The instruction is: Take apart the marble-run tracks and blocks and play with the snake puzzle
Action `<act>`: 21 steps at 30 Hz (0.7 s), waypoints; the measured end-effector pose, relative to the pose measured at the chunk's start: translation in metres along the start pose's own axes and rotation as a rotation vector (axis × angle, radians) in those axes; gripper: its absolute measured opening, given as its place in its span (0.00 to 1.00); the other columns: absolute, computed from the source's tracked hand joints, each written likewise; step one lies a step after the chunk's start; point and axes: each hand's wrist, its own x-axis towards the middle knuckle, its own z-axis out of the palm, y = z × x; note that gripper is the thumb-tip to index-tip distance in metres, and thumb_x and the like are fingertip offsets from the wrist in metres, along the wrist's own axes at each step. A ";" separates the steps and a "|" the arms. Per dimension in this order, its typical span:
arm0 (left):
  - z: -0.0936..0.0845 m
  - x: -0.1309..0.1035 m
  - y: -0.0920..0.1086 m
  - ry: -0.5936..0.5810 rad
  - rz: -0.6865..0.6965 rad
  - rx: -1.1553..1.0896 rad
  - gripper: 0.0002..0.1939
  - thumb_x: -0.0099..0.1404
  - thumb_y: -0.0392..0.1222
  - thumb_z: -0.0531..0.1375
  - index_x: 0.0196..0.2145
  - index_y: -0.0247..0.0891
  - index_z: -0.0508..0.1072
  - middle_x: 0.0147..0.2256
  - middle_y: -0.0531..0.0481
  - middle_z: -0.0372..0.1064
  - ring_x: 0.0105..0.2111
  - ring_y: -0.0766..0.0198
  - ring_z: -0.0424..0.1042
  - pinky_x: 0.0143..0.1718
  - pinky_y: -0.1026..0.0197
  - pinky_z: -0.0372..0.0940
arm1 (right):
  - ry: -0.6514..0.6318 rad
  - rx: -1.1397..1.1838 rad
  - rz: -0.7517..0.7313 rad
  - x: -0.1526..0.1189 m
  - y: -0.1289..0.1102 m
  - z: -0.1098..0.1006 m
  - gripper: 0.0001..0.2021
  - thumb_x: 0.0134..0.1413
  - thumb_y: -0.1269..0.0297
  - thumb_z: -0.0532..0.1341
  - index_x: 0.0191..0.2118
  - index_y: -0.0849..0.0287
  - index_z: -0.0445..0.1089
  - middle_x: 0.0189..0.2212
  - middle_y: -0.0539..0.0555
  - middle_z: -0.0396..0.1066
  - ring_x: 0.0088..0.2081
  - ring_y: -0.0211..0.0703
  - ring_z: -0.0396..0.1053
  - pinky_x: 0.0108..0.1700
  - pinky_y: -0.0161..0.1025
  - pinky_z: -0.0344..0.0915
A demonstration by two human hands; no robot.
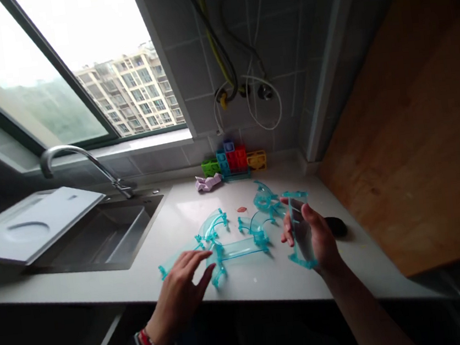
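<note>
My right hand (322, 234) is closed around a straight translucent teal plastic track piece (302, 230), held upright above the right side of the counter. Its two ends stick out above and below my fingers. My left hand (180, 283) hovers at the counter's front, thumb and fingers apart, with nothing between them. Close to those fingertips lies a joined group of teal pieces, with a straight track piece (241, 247) and a curved piece (213, 225). Another curved piece (261, 221) is at its right. Farther back is a round teal piece (264, 197).
Coloured plastic blocks (237, 159) stand against the tiled wall, beside a lilac crumpled item (208, 182). A sink (152, 214) with a faucet (82, 150) and a white panel (40, 224) is at left. A black object (336, 227) lies right, near a wooden board (408, 130).
</note>
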 end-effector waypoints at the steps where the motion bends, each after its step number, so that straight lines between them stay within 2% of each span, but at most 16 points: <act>1: -0.005 -0.002 -0.018 -0.021 -0.077 0.101 0.17 0.73 0.48 0.60 0.57 0.43 0.73 0.53 0.40 0.75 0.53 0.48 0.74 0.55 0.45 0.70 | 0.009 0.026 0.018 0.001 -0.001 -0.003 0.23 0.66 0.44 0.62 0.56 0.56 0.74 0.25 0.47 0.69 0.19 0.36 0.64 0.28 0.40 0.72; 3: -0.012 -0.005 -0.047 -0.081 -0.223 0.221 0.27 0.70 0.54 0.61 0.62 0.40 0.70 0.60 0.36 0.70 0.60 0.42 0.69 0.62 0.39 0.63 | 0.045 0.082 0.061 0.000 -0.003 -0.010 0.23 0.65 0.44 0.62 0.55 0.56 0.75 0.25 0.46 0.70 0.19 0.36 0.65 0.29 0.39 0.73; 4: -0.013 -0.006 -0.058 -0.122 -0.285 0.224 0.29 0.69 0.56 0.61 0.62 0.39 0.69 0.62 0.35 0.68 0.62 0.41 0.67 0.65 0.39 0.60 | 0.062 0.110 0.081 0.000 -0.004 -0.013 0.23 0.65 0.43 0.62 0.55 0.56 0.75 0.25 0.46 0.70 0.19 0.35 0.65 0.29 0.39 0.73; 6: -0.013 -0.006 -0.074 -0.167 -0.337 0.239 0.30 0.70 0.57 0.59 0.63 0.37 0.67 0.62 0.35 0.69 0.62 0.42 0.68 0.64 0.42 0.62 | 0.080 0.157 0.115 -0.002 -0.006 -0.017 0.24 0.64 0.43 0.63 0.54 0.55 0.75 0.25 0.46 0.70 0.19 0.35 0.65 0.29 0.37 0.72; 8: -0.011 -0.003 -0.081 -0.206 -0.369 0.241 0.29 0.71 0.56 0.57 0.63 0.38 0.67 0.56 0.38 0.74 0.57 0.47 0.74 0.61 0.46 0.66 | 0.079 0.190 0.130 -0.005 -0.010 -0.020 0.24 0.63 0.42 0.64 0.54 0.56 0.75 0.24 0.46 0.70 0.19 0.35 0.65 0.28 0.37 0.72; 11: -0.013 0.003 -0.085 -0.244 -0.406 0.249 0.27 0.71 0.55 0.56 0.61 0.39 0.68 0.50 0.43 0.78 0.47 0.52 0.79 0.52 0.53 0.71 | 0.075 0.234 0.132 -0.009 -0.015 -0.022 0.24 0.63 0.42 0.64 0.52 0.56 0.75 0.25 0.46 0.70 0.19 0.35 0.65 0.27 0.37 0.72; 14: -0.021 0.009 -0.085 -0.282 -0.442 0.277 0.27 0.67 0.54 0.58 0.59 0.40 0.71 0.42 0.47 0.78 0.34 0.57 0.79 0.43 0.56 0.72 | 0.080 0.254 0.132 -0.014 -0.019 -0.025 0.23 0.64 0.43 0.63 0.52 0.57 0.74 0.25 0.46 0.70 0.19 0.34 0.66 0.27 0.36 0.72; 17: -0.037 0.014 -0.083 -0.298 -0.473 0.316 0.26 0.60 0.51 0.61 0.54 0.43 0.75 0.35 0.51 0.77 0.33 0.56 0.77 0.41 0.57 0.70 | 0.093 0.252 0.129 -0.019 -0.021 -0.031 0.23 0.65 0.44 0.63 0.52 0.57 0.74 0.26 0.46 0.71 0.20 0.33 0.65 0.28 0.35 0.72; 21: -0.067 0.018 -0.077 -0.232 -0.541 0.346 0.22 0.54 0.51 0.63 0.45 0.42 0.77 0.30 0.52 0.74 0.34 0.52 0.77 0.41 0.55 0.69 | 0.078 0.246 0.136 -0.022 -0.021 -0.043 0.23 0.65 0.43 0.63 0.51 0.58 0.75 0.26 0.47 0.71 0.20 0.34 0.65 0.29 0.36 0.72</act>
